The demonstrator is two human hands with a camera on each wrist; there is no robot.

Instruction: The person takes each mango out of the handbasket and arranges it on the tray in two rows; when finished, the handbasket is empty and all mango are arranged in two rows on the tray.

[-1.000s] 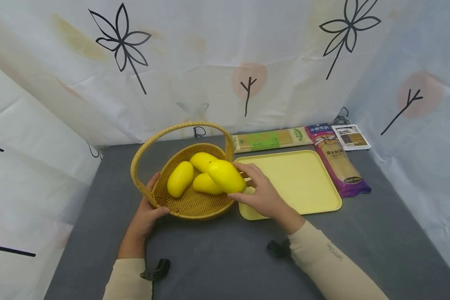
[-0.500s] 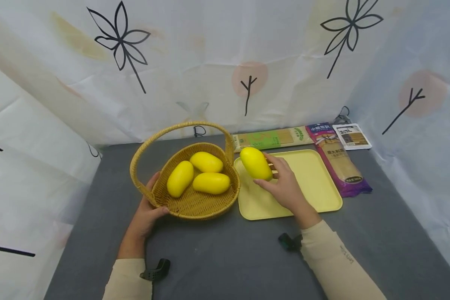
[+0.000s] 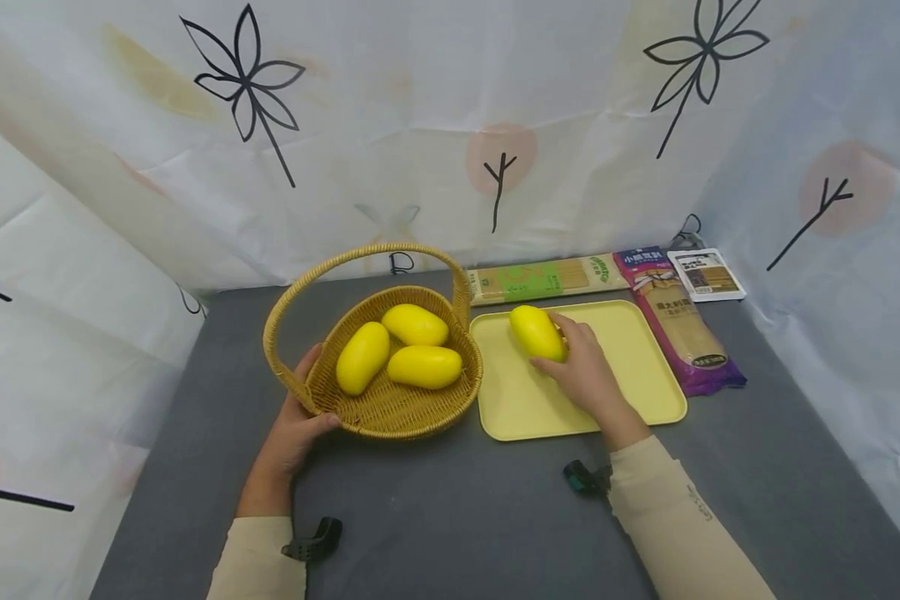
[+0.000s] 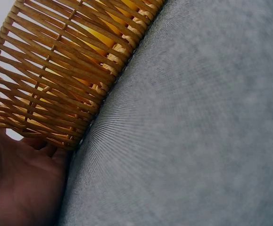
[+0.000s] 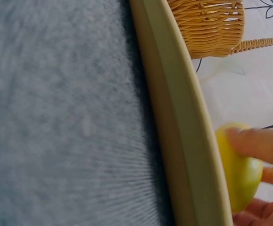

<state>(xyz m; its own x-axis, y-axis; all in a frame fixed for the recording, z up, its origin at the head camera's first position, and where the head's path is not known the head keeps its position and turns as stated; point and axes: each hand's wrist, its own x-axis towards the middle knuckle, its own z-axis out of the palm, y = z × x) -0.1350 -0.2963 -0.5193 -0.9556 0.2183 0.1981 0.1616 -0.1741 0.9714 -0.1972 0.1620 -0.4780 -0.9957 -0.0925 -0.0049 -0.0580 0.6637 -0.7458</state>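
My right hand (image 3: 583, 367) grips a yellow mango (image 3: 537, 332) at the left part of the pale yellow tray (image 3: 615, 408). In the right wrist view the tray's rim (image 5: 186, 103) hides the mango's underside, so I cannot tell whether it touches the tray. On the left, my left hand (image 3: 292, 433) holds the near left side of a wicker basket (image 3: 397, 421), thumb over the rim and fingers behind the wall. Inside the basket lie three mangoes, one at left (image 3: 363, 358), one at the back (image 3: 415, 324) and one at right (image 3: 424, 367).
Behind the tray lies a long pack of noodles (image 3: 547, 280). A purple-ended pasta pack (image 3: 678, 325) lies along the tray's right side, with a white-framed package (image 3: 707, 274) beyond it. The basket's tall handle (image 3: 367, 250) arches over the fruit. Grey cloth (image 3: 435, 508) covers the table.
My right hand has carried the mango out of the basket, rightward over the tray, and then lower. The left hand has stayed on the basket.
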